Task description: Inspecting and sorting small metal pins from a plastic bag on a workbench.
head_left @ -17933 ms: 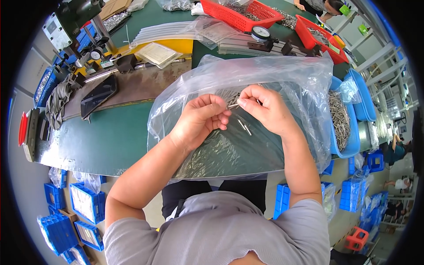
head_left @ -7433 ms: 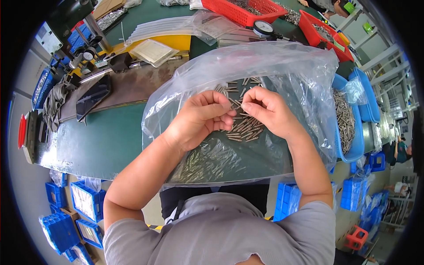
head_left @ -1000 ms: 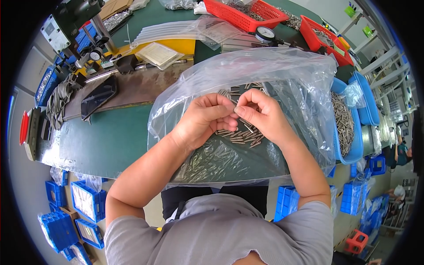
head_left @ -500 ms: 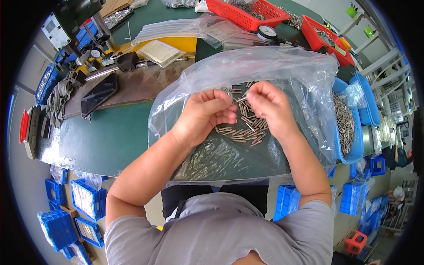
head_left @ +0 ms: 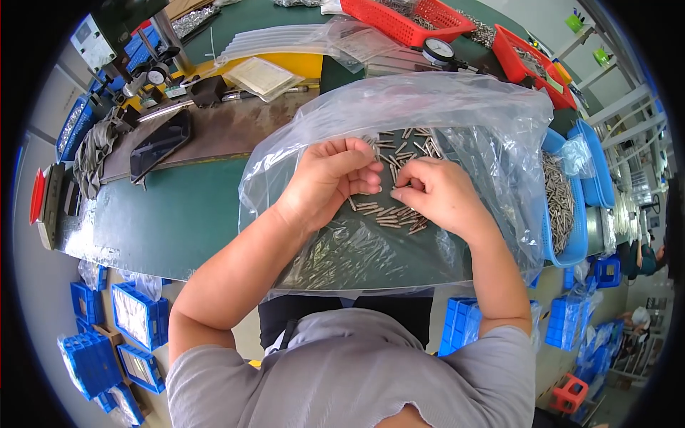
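Green bench (head_left: 178,214), plastic bag (head_left: 492,135) holding metal pins (head_left: 396,214)

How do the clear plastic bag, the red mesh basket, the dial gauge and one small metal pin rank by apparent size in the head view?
1. Clear plastic bag
2. Red mesh basket, though it sits farther away
3. Dial gauge
4. One metal pin

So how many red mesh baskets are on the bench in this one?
2. One red basket sits at the top centre, behind the clear plastic bag; the other red basket is at the top right. More may lie beyond the picture's rim.
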`<state>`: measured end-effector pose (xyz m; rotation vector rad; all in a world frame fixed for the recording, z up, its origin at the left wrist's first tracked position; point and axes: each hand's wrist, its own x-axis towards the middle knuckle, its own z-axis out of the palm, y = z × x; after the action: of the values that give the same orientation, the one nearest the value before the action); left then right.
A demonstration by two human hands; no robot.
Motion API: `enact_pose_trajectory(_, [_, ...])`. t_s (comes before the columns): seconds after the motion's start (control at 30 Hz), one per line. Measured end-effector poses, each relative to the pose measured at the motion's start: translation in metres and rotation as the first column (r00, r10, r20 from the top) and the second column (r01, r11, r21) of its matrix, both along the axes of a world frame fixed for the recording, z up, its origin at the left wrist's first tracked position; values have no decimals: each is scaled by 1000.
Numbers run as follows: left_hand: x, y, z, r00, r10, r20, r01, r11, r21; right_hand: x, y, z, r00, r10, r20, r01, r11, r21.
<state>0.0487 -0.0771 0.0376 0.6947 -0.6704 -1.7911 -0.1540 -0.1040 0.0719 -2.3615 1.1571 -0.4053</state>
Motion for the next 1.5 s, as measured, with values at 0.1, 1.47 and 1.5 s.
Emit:
enact_pose_trajectory(0.1, [0,0,0,1000,11,-4,-11,1000,1,6,2,-8,997,36,-70,-46,988,-150])
enact_pose_trajectory(1.47, [-6,4,3,999,-48,-18,49,999,16,15,-1,-3,651,-347,675,-260,733,628])
enact_pose_trajectory(1.5, [-6,4,3,999,-48,-19,48,999,16,15,0,-3,640,-313,702,-285,751,595])
